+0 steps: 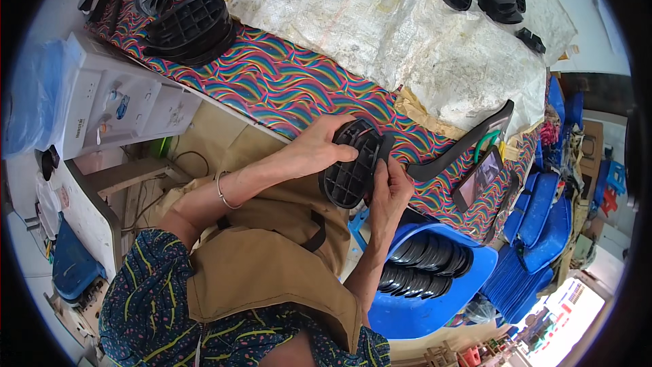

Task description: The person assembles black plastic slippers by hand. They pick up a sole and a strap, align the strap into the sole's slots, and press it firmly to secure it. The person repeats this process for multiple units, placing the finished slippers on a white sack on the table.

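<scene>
A black shoe sole [350,175] with a gridded face is held up over the front edge of the table. My left hand [324,144] grips its far end, thumb pressed onto the grid. Along the sole's right side runs a black strip [384,151]; whether it is joined to the sole I cannot tell. My right hand [392,187] pinches this strip near the sole's edge, fingers closed. On the tabletop to the right lies a long black curved strap [454,151], apart from both hands.
The table wears a colourful wavy-patterned cloth [261,71] and a worn white sheet [435,41]. Stacked soles [193,30] stand at the far left. A phone [478,179] lies right, beside green-handled pliers [486,141]. Below is a blue chair [414,318] loaded with black soles [421,268].
</scene>
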A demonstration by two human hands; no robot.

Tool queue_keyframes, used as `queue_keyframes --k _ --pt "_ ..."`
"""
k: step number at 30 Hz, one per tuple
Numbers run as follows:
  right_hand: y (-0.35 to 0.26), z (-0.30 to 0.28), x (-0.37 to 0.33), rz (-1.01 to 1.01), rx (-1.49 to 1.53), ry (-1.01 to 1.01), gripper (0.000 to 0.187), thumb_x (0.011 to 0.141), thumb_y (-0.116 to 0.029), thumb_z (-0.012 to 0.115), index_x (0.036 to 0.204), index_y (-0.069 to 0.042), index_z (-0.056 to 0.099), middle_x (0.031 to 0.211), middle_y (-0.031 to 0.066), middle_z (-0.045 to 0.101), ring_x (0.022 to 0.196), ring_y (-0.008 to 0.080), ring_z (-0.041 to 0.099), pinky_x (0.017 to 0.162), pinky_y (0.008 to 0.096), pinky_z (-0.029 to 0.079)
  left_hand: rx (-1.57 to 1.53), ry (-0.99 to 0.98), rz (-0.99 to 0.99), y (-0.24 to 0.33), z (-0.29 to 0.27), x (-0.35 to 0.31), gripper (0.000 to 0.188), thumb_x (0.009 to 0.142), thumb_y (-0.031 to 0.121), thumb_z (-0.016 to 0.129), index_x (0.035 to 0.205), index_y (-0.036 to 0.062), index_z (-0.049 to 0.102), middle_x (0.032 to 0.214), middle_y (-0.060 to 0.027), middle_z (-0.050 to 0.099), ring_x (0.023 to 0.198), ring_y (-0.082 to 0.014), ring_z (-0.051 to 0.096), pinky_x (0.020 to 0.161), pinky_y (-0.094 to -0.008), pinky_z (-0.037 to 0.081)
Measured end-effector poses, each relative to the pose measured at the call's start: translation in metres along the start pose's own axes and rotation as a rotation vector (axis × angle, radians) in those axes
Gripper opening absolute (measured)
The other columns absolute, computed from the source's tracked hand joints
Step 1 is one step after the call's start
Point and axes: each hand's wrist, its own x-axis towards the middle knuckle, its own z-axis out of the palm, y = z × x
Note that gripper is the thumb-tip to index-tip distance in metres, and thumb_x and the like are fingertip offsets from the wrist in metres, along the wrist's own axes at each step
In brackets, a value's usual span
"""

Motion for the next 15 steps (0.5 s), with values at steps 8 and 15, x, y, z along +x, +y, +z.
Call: queue_keyframes --k 8,15 --pt "0.004 -0.002 0.002 -0.031 -0.013 -0.028 0.023 0.098 -0.008 0.056 0.114 0.006 0.066 0.084 0.0008 0.059 0.076 0.0059 0.049 0.067 0.0216 0.041 -0.004 -0.033 -0.003 -0.006 -0.001 0.008 0.038 0.082 -0.001 0.064 0.120 -0.0021 0.061 0.096 0.0017 0.064 0.086 -0.0048 0.055 0.075 -0.0224 0.046" --pt "0.003 -0.003 0.000 -0.070 -0.089 -0.007 0.024 0.097 -0.005 0.056 0.117 0.006 0.065 0.086 0.0042 0.062 0.079 0.0081 0.052 0.072 0.0230 0.044 -0.024 -0.045 -0.060 -0.006 -0.003 0.011 0.037 0.081 -0.003 0.063 0.118 -0.0016 0.062 0.097 -0.0004 0.066 0.087 -0.0062 0.058 0.078 -0.0240 0.047"
